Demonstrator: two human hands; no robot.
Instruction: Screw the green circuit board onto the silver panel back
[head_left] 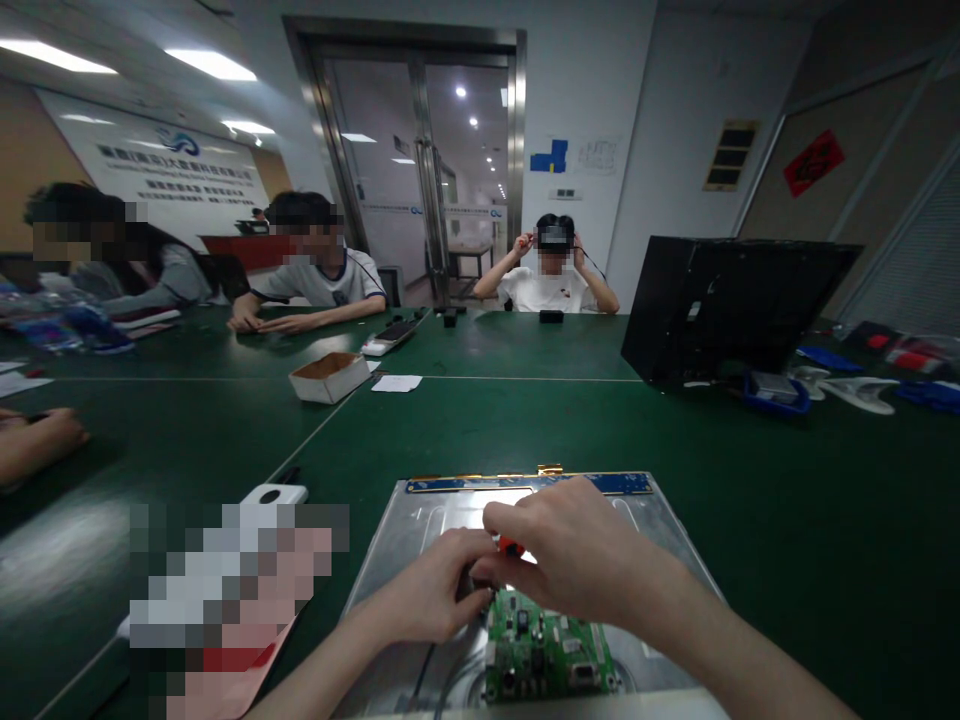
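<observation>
A metal display panel (390, 560) lies flat on the table in front of me, with a narrow blue circuit strip (450, 485) along its far edge. On its near half sits a green circuit board (551, 655). My right hand (577, 550) is closed above the board's far edge, its fingers around a small red object (511, 546) that is mostly hidden. Close beside it, my left hand (435, 590) is curled shut at the board's far left corner; what its fingertips pinch is hidden. Dark cables (450, 675) run over the panel left of the board.
Left of the panel lie a white device (274, 495) and a pink sheet (289, 600), both partly blurred out. Farther off are an open carton (330, 378), a black monitor (735, 310) and a blue tray (776, 395). Several people sit around the green table (465, 425).
</observation>
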